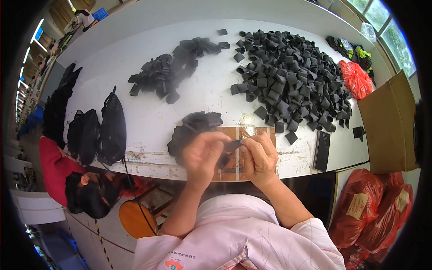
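Close to the front edge of the table, my left hand [204, 150] and my right hand [259, 157] are together over a brown board [268, 131]. Between their fingertips is a small black fabric piece [232, 145], pinched from both sides. Just beyond and left of my left hand lies a loose heap of black fabric pieces [198, 119], partly hidden by that hand. The right hand's fingers are curled in, and its thumb and forefinger meet at the piece's right end.
A large pile of folded black loops [288, 72] covers the table's far right. Flatter black pieces [166, 74] lie far left, with black bundles [112, 128] nearer. A black block [321, 150], red bag [355, 78] and cardboard [389, 121] stand right. A person in red [58, 166] bends at left.
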Tool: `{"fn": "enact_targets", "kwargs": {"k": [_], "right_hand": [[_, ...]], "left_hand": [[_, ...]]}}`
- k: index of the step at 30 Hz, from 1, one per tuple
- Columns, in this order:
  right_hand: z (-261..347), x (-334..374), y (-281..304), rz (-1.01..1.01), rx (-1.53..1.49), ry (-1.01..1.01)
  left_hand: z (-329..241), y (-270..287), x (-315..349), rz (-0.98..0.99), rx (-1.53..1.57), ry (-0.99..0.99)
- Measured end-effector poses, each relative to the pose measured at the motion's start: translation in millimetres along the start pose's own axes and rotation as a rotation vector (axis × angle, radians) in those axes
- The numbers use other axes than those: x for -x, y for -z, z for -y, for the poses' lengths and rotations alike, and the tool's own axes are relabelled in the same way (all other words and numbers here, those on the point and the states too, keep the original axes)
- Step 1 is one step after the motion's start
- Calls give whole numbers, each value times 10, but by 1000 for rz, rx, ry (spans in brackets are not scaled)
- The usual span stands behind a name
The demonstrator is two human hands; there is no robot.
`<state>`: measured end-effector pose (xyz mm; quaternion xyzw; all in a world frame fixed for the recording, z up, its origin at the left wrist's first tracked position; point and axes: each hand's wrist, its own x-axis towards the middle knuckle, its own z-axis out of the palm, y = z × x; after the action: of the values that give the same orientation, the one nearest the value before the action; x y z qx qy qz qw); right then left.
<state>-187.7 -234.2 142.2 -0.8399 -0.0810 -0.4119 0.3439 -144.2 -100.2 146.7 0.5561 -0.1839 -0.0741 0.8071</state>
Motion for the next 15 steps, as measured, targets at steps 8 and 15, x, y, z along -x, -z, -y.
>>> {"fn": "enact_targets", "kwargs": {"k": [8,15], "right_hand": [[72,-74,61,203,-139,-186],[142,-113,90,106,-114,-235]], "left_hand": [[-125,9,-155,149,-504,-230],[-55,-81,-184,118,-378,-281]]}}
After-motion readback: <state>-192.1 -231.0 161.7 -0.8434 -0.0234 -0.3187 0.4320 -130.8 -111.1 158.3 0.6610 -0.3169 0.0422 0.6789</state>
